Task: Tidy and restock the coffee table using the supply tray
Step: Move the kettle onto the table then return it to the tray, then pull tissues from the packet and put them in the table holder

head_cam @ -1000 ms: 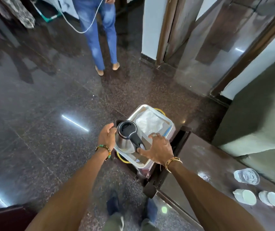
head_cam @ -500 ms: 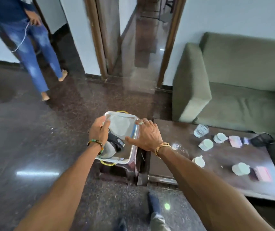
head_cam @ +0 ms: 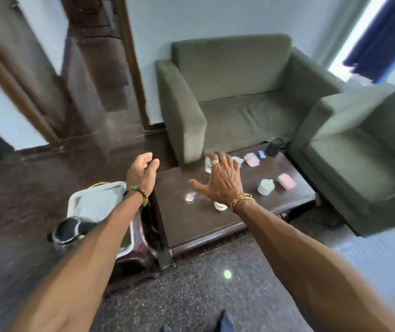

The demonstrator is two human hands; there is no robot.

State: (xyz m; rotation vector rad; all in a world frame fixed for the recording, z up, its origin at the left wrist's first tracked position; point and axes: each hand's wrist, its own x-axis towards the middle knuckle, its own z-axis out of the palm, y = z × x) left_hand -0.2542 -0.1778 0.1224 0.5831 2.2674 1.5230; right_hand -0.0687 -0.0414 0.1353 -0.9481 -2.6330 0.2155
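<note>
A white supply tray (head_cam: 96, 200) sits on a dark stool left of the dark coffee table (head_cam: 191, 226). A steel kettle with a black lid (head_cam: 68, 231) stands at the tray's near end, partly behind my left forearm. My left hand (head_cam: 142, 172) hovers above the gap between tray and table, fingers relaxed, holding nothing. My right hand (head_cam: 220, 179) is spread open over the table's far left part, empty. On the table lie a pale cup (head_cam: 266, 186), a small cup (head_cam: 220, 206) under my right wrist, and two pink packets (head_cam: 286, 181) (head_cam: 251, 159).
A green sofa (head_cam: 234, 97) stands behind the table and a green armchair (head_cam: 364, 152) to its right. A black item with a cable (head_cam: 273, 149) lies at the table's far edge. An open doorway (head_cam: 100, 68) is at the left. The floor is dark polished stone.
Both hands have let go of the tray and kettle and lifted forward towards the coffee table. My view has swung right and up, bringing the sofa and armchair into sight.
</note>
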